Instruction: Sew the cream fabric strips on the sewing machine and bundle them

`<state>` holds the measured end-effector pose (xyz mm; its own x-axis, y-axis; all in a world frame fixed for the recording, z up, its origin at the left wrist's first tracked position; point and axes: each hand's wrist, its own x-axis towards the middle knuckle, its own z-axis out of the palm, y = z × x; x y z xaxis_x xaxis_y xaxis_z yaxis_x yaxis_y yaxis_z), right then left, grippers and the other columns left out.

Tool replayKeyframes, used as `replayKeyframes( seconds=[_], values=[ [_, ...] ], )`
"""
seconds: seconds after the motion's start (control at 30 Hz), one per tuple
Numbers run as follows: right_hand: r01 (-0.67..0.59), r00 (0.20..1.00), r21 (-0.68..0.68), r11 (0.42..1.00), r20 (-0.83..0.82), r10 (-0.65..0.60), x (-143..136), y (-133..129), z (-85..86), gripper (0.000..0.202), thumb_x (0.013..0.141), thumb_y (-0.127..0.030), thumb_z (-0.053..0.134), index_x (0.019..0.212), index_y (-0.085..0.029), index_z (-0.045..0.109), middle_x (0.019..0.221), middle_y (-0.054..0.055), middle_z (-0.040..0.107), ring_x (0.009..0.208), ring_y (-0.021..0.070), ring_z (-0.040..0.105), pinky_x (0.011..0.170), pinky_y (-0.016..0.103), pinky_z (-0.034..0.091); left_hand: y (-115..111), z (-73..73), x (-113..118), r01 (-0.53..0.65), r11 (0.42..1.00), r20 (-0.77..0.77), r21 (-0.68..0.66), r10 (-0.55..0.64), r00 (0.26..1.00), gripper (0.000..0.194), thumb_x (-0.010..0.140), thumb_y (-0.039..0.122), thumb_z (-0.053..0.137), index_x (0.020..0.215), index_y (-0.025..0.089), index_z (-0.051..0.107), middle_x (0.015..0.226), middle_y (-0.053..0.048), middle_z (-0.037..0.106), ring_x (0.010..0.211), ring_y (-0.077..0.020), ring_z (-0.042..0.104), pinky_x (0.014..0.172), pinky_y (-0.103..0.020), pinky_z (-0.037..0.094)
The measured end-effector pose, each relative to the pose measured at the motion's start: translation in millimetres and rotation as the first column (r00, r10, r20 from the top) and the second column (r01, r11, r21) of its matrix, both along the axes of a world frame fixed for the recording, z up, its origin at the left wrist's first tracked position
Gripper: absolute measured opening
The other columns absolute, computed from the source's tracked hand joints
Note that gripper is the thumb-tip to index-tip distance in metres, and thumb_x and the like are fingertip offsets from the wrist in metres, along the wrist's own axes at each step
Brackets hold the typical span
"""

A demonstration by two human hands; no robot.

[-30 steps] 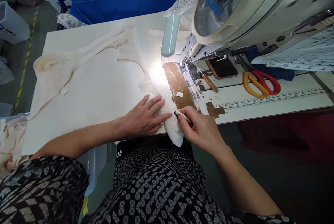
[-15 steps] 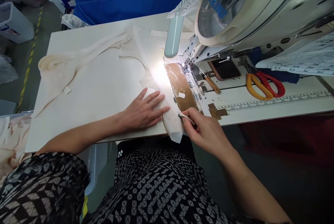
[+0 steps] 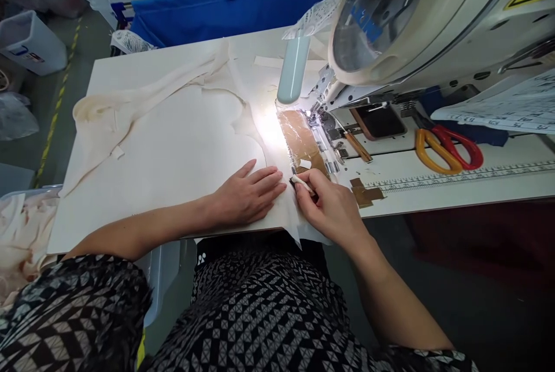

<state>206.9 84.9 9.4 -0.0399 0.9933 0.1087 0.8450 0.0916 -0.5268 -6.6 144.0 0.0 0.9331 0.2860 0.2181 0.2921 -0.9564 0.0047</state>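
Note:
A pale cream fabric piece (image 3: 173,85) lies in loose folds over the white table, and one thin end drapes past the front edge. Flat on the cloth near that edge rests my left hand (image 3: 251,194), fingers stretched out. Just to its right, my right hand (image 3: 323,198) is closed around a small whitish tool with a dark tip (image 3: 300,181); its exact kind is too small to make out. The tip is at the fabric's right margin, in front of the brown-taped plate of the sewing machine (image 3: 381,19).
Right of the machine bed lie orange-and-red-handled scissors (image 3: 448,151), a phone (image 3: 379,122) and a wooden-handled tool (image 3: 358,145). A measuring tape (image 3: 468,177) runs along the front edge. Blue cloth (image 3: 243,4) hangs behind the table. A bin of fabric (image 3: 26,239) stands at left.
The fabric's near end, rounded and folded before, now spreads thinner over the edge with a pointed corner. My right hand has moved slightly left and up; my left hand slid slightly toward it.

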Motion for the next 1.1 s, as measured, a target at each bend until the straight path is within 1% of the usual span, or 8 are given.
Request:
replayKeyframes(
  seconds=[0.23,0.5,0.6,0.67,0.73,0.87,0.97,1.1],
  values=[
    [-0.012,1.0,0.013,1.0,0.029,0.011,-2.5,-0.3,-1.2,0.016,0.091,-0.03,0.046,0.092,-0.02,0.058,0.055,-0.004,0.058,0.042,0.0126,0.047,0.051,0.027,0.031,-0.7,0.1,0.6,0.005,1.0,0.004,-0.015,-0.005,1.0,0.042,0.097,0.023,0.043,0.136,0.008,0.051,0.139,-0.015,0.055,0.133,-0.0289,0.045,0.108,-0.052,0.038],
    [-0.08,0.988,0.009,0.997,0.136,0.078,-4.9,-3.0,6.8,0.015,0.09,-0.027,0.043,0.083,-0.021,0.055,0.056,-0.001,0.059,0.046,0.0149,0.05,0.049,0.028,0.028,-1.1,3.0,1.7,0.001,1.0,-0.036,0.002,-0.001,0.999,0.045,0.095,0.023,0.047,0.137,0.009,0.05,0.139,-0.015,0.056,0.133,-0.0284,0.045,0.108,-0.051,0.038],
    [-0.098,0.986,-0.051,0.994,0.132,0.104,5.0,-13.4,11.3,0.014,0.09,-0.026,0.042,0.082,-0.021,0.053,0.057,-0.001,0.058,0.044,0.0144,0.049,0.048,0.028,0.027,-1.6,4.4,1.7,-0.001,1.0,-0.056,-0.01,0.001,0.998,0.044,0.094,0.023,0.049,0.136,0.01,0.051,0.14,-0.015,0.055,0.134,-0.0286,0.045,0.108,-0.051,0.038],
    [-0.099,0.991,-0.12,0.988,0.075,0.108,13.4,-20.7,13.5,0.015,0.091,-0.027,0.043,0.083,-0.022,0.054,0.055,-0.003,0.058,0.044,0.0138,0.049,0.048,0.027,0.029,-1.2,5.3,1.3,0.001,1.0,-0.07,-0.026,-0.003,0.998,0.044,0.094,0.022,0.049,0.136,0.01,0.051,0.14,-0.015,0.055,0.134,-0.0285,0.044,0.108,-0.05,0.038],
    [-0.075,0.997,-0.16,0.984,0.002,0.077,19.6,-25.8,14.4,0.017,0.093,-0.03,0.043,0.086,-0.022,0.056,0.055,-0.003,0.058,0.046,0.0138,0.052,0.049,0.026,0.032,0.4,5.9,0.4,-0.003,0.999,-0.076,-0.042,-0.001,0.997,0.043,0.095,0.019,0.046,0.136,0.01,0.051,0.141,-0.015,0.054,0.135,-0.0278,0.044,0.109,-0.05,0.038],
    [0.031,0.998,-0.091,0.995,-0.056,-0.036,18.0,-27.2,13.6,0.023,0.096,-0.038,0.043,0.097,-0.02,0.058,0.062,-0.001,0.064,0.049,0.0147,0.054,0.05,0.027,0.036,6.5,5.8,-1.4,-0.015,0.999,-0.075,-0.03,0.013,0.997,0.04,0.099,0.01,0.036,0.136,0.007,0.05,0.143,-0.015,0.053,0.137,-0.0267,0.043,0.112,-0.053,0.034],
    [0.045,0.998,-0.033,0.998,-0.048,-0.046,8.5,-24.5,12.8,0.025,0.096,-0.038,0.043,0.1,-0.02,0.059,0.065,0.0,0.066,0.047,0.0143,0.052,0.05,0.027,0.036,8.6,5.2,-1.5,0.008,1.0,-0.07,-0.02,-0.01,0.997,0.04,0.099,0.007,0.034,0.136,0.005,0.05,0.141,-0.016,0.054,0.137,-0.0256,0.043,0.116,-0.051,0.031],
    [0.028,0.999,0.017,0.999,-0.033,-0.027,-0.7,-20.5,8.0,0.023,0.095,-0.033,0.044,0.101,-0.019,0.06,0.063,-0.001,0.065,0.044,0.0132,0.049,0.051,0.027,0.037,3.6,5.4,0.7,0.012,0.999,-0.041,-0.03,-0.013,0.999,0.04,0.096,0.018,0.044,0.135,0.008,0.051,0.138,-0.017,0.055,0.132,-0.0281,0.047,0.115,-0.052,0.033]
  ],
)
